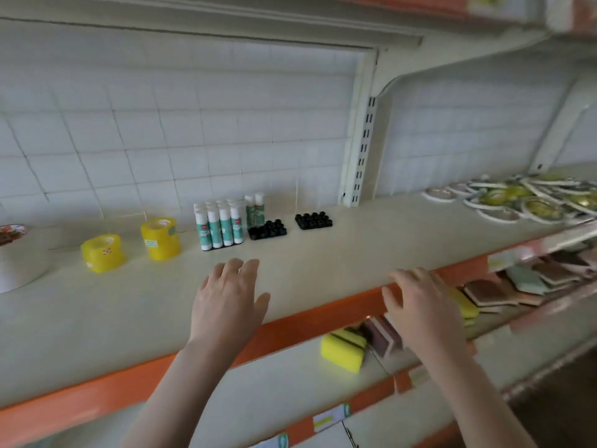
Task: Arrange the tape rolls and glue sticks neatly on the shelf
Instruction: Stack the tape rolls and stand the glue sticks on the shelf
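Observation:
Several white-and-teal glue sticks (pixel 219 225) stand upright in a black holder at the back of the cream shelf (pixel 323 253). Two more glue sticks (pixel 254 211) stand in a second black holder (pixel 267 229), and a third black holder (pixel 313 220) holds none. Two stacks of yellow tape rolls (pixel 102 253) (pixel 160 238) stand to the left. A pile of loose tape rolls (pixel 523 202) lies at the far right. My left hand (pixel 231 299) hovers over the shelf front with straight fingers, holding nothing. My right hand (pixel 420 305) is at the shelf's orange front edge, fingers relaxed, empty.
A large white roll (pixel 19 266) sits at the far left edge. The shelf below holds yellow sponges (pixel 344 349) and brown and green scouring pads (pixel 517 282). A white upright post (pixel 360 150) divides the tiled back wall. Another shelf hangs overhead.

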`<state>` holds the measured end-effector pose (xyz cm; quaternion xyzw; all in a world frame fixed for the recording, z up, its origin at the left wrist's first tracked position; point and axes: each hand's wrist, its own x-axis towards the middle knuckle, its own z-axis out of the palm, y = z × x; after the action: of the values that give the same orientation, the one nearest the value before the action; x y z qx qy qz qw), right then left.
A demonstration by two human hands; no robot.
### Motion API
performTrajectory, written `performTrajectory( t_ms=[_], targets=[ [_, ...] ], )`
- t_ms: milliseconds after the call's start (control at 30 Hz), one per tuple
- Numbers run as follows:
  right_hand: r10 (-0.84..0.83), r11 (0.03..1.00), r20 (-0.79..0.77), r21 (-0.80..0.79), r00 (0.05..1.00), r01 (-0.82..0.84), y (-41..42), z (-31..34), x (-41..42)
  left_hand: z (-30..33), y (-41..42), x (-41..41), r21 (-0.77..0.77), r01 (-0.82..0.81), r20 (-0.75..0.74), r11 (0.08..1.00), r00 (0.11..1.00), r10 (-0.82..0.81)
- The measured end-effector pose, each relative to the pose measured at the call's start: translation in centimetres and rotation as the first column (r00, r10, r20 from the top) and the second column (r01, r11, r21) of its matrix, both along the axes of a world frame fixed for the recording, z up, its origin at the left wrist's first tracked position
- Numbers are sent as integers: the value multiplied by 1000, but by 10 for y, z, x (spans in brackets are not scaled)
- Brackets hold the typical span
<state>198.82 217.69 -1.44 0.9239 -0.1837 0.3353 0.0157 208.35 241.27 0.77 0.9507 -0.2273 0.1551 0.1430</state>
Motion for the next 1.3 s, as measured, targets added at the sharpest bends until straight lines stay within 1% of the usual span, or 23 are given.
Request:
performTrajectory(
  t_ms=[100, 200, 300, 333, 400, 500, 533, 633, 767, 833, 933, 1033, 1100, 1167, 1300],
  targets=[
    [-60, 997, -12, 55, 998, 60, -59, -4, -31, 1, -66, -14, -17, 57, 5, 998, 998, -57],
    [-96, 988, -9, 120, 995, 96, -129, -7, -65, -5, -145, -33, -86, 101, -18, 991, 995, -103],
    [-143, 968, -85, 197, 986, 157, -207, -8, -94, -9, -234, -54, -157, 144, -71, 977, 985, -156],
    [-151, 964, -87, 208, 985, 166, -234, -10, -103, -11, -263, -61, -171, 155, -84, 973, 982, -171],
    [-162, 959, -57, 227, 985, 171, -283, -13, -116, -13, -315, -71, -180, 182, -86, 967, 976, -199],
    [-195, 930, -72, 305, 978, 208, -342, -14, -124, -12, -381, -76, -167, 209, -86, 964, 971, -225],
    [-193, 930, -61, 306, 979, 202, -359, -16, -125, -12, -400, -74, -163, 208, -90, 964, 970, -225],
    [-200, 936, -13, 293, 980, 195, -404, -21, -119, -9, -448, -63, -157, 218, -86, 963, 969, -234],
    [-199, 931, 44, 319, 979, 175, -458, -27, -93, -6, -507, -40, -178, 245, -56, 953, 965, -258],
    [-183, 947, 95, 286, 979, 149, -484, -27, -76, -4, -537, -26, -181, 260, -33, 949, 962, -270],
    [-163, 973, 163, 191, 973, 130, -528, -21, -52, 3, -583, -7, -199, 287, 6, 937, 956, -292],
    [-183, 970, 193, 196, 964, 145, -571, -11, -37, 13, -625, 6, -246, 312, 23, 918, 948, -316],
    [-176, 973, 220, 188, 960, 136, -598, -4, -27, 17, -646, 14, -235, 318, 19, 919, 946, -322],
    [-148, 978, 234, 180, 961, 107, -621, 3, -15, 21, -661, 23, -216, 301, 32, 929, 953, -301],
    [-86, 988, 239, 147, 967, 51, -669, 17, 11, 24, -691, 34, -216, 203, 26, 955, 979, -203]
  ],
)
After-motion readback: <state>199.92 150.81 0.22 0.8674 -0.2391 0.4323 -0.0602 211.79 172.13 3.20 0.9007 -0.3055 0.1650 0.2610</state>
